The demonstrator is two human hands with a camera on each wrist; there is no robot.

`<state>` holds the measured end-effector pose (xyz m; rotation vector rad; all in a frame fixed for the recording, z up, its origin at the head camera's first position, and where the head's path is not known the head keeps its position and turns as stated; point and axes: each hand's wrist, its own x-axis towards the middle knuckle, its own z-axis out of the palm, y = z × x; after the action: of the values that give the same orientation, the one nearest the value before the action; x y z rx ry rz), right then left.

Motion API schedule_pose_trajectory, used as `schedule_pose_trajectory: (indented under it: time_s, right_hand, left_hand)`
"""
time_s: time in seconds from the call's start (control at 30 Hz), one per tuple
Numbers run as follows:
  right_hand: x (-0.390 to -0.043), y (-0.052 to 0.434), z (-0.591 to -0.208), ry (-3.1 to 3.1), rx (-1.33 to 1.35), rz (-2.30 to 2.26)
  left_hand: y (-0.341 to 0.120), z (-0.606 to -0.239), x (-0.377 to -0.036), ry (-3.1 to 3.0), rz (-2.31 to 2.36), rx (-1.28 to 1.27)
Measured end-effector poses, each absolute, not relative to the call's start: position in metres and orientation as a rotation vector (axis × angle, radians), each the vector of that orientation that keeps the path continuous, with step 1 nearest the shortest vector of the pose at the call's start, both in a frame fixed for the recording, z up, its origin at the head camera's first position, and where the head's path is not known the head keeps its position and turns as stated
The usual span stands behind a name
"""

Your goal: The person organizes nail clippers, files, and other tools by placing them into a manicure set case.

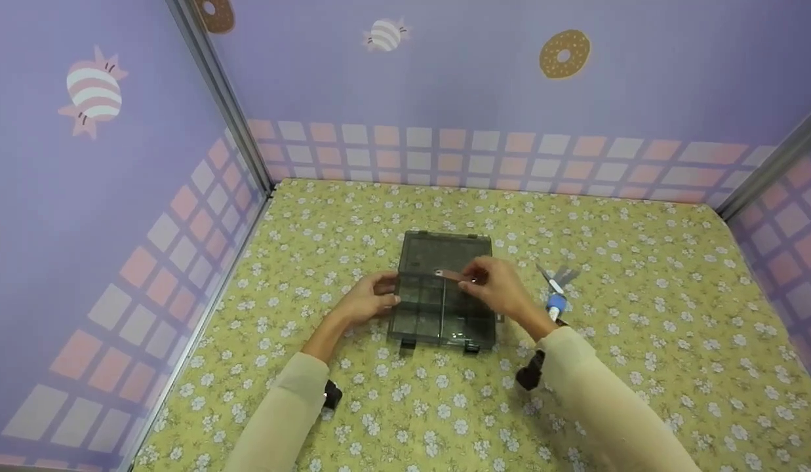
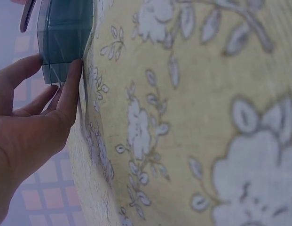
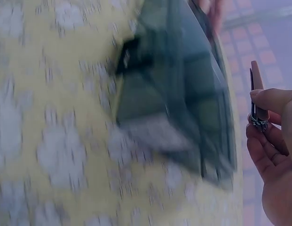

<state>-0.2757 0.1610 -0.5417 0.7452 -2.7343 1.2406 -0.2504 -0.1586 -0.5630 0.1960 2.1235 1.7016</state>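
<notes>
A see-through dark grey compartment box (image 1: pixel 416 322) lies with its lid (image 1: pixel 444 251) folded back; in the left wrist view I see the box's end wall (image 2: pixel 61 42). My left hand (image 1: pixel 366 301) holds the box's left side between thumb and fingers. Over the compartments, my right hand (image 1: pixel 500 285) pinches a flat pinkish-brown hair clip (image 1: pixel 452 275). In the right wrist view the hair clip (image 3: pixel 258 89) shows a metal spring at its lower end and points upward, apart from the box, which is blurred there.
Right of the box lies a blue-and-white item (image 1: pixel 556 302) with thin grey blade-like parts, partly behind my right wrist. A flowered yellow cloth (image 1: pixel 444 406) covers the table. Patterned walls (image 1: pixel 444 85) stand at the back and both sides.
</notes>
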Motion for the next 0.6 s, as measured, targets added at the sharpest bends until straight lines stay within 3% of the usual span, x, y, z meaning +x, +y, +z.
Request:
schedule_pose_trajectory:
  time_s: [0.3, 0.6]
  right_hand:
    - [-0.272, 0.114, -0.550, -2.715, 0.819, 1.201]
    - [-0.268, 0.096, -0.561, -2.753, 0.817, 1.166]
  left_hand:
    - [-0.156, -0.566, -0.255, 2.083, 1.725, 0.247]
    - [-0.159, -0.568, -0.255, 2.079, 1.723, 0.260]
